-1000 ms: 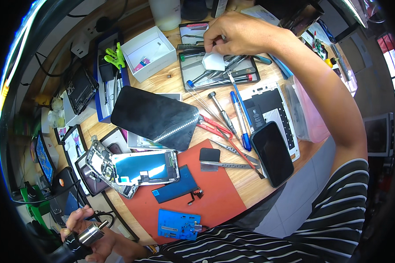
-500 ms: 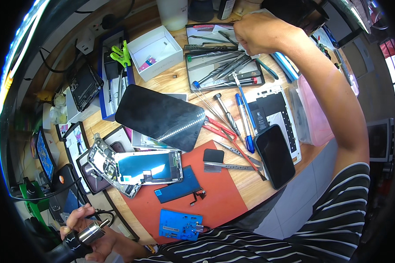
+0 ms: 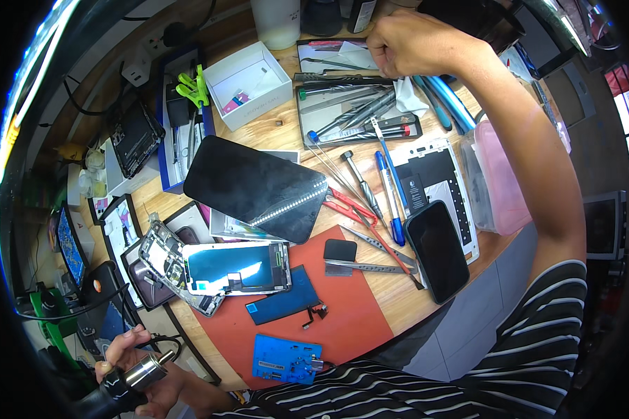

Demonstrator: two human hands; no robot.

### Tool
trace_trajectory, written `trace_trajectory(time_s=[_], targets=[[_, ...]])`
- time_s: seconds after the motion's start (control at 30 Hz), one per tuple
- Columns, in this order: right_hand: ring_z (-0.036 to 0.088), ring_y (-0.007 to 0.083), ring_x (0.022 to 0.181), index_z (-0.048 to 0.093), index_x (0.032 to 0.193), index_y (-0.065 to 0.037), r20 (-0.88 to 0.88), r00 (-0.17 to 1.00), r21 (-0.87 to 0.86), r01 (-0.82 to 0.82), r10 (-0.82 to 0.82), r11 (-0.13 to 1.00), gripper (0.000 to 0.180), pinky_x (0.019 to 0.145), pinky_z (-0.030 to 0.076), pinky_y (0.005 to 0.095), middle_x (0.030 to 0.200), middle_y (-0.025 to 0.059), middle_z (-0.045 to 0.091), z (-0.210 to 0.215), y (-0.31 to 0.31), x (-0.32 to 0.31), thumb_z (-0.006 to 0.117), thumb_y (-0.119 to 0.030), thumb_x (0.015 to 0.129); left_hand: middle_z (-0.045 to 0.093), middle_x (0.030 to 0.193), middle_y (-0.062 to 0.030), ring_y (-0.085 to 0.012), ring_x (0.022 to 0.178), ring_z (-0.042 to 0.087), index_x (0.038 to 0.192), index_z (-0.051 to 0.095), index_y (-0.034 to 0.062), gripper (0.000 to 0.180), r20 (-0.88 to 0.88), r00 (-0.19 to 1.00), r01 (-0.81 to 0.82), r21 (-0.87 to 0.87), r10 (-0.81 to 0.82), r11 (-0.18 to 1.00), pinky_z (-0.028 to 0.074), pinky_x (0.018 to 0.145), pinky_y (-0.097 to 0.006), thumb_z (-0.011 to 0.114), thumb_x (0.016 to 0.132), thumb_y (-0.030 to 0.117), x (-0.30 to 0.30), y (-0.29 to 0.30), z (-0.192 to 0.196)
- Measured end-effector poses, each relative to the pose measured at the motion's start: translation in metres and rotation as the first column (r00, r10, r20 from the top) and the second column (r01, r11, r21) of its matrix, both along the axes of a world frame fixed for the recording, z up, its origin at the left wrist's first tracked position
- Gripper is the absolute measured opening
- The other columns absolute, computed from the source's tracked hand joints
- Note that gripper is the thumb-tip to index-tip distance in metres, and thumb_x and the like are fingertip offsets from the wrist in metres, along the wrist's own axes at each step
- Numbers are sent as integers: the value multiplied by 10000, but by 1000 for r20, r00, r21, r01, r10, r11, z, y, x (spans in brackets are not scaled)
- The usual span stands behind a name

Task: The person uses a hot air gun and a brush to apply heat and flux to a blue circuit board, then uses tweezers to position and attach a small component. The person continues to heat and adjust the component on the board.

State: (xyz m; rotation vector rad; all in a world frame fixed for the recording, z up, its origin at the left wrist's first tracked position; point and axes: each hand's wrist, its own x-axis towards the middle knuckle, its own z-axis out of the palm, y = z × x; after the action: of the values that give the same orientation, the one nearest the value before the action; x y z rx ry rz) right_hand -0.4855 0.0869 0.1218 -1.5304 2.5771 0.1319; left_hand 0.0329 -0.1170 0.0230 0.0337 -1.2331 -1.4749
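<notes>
At the lower left, my left hand (image 3: 169, 392) is wrapped round a hot air gun (image 3: 145, 372) with a black body and a bare metal nozzle pointing up and right. My right hand (image 3: 423, 45) reaches across to the far side, its fingers curled closed over the tool tray (image 3: 305, 124); whatever they grip is hidden. Just below those fingers hangs or lies a crumpled white tissue (image 3: 410, 99). Tweezers and other slim tools (image 3: 370, 105) fill the tray. Right beside the tissue are teal-handled tools (image 3: 437, 105).
A large black phone screen (image 3: 255, 188) rests on a box mid-table. An opened phone (image 3: 237, 269), a dark blue flat part (image 3: 284, 297) and a blue fixture (image 3: 286, 359) lie on the orange mat (image 3: 356, 307). A black phone (image 3: 437, 251) overlaps a white-framed panel at right.
My right hand has shifted slightly left over the tray, and the white tissue below it has come into view. Several tools there have moved. My left hand keeps its place.
</notes>
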Motion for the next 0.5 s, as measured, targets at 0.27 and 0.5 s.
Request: trace_trajectory(time_s=[0.27,0.5], targets=[[724,283,785,745,780,-37,50,997,117,-56,50,992,96,711,545,409,754,109,733,-18,-1,1,795,-86,714,660,954,-355,-427,786,674,1149,622,-31,609,-96,986,-122,111,133,986,561,733,-626,547,865,502,0,-5,-1],[684,155,750,775,886,-1,315,949,-149,71,-21,986,114,663,523,329,791,78,733,-7,2,-24,739,-65,799,668,935,-336,-363,881,678,1172,543,-171,692,61,969,-196,-411,241,890,590,732,-474,543,959,487,-36,8,7]])
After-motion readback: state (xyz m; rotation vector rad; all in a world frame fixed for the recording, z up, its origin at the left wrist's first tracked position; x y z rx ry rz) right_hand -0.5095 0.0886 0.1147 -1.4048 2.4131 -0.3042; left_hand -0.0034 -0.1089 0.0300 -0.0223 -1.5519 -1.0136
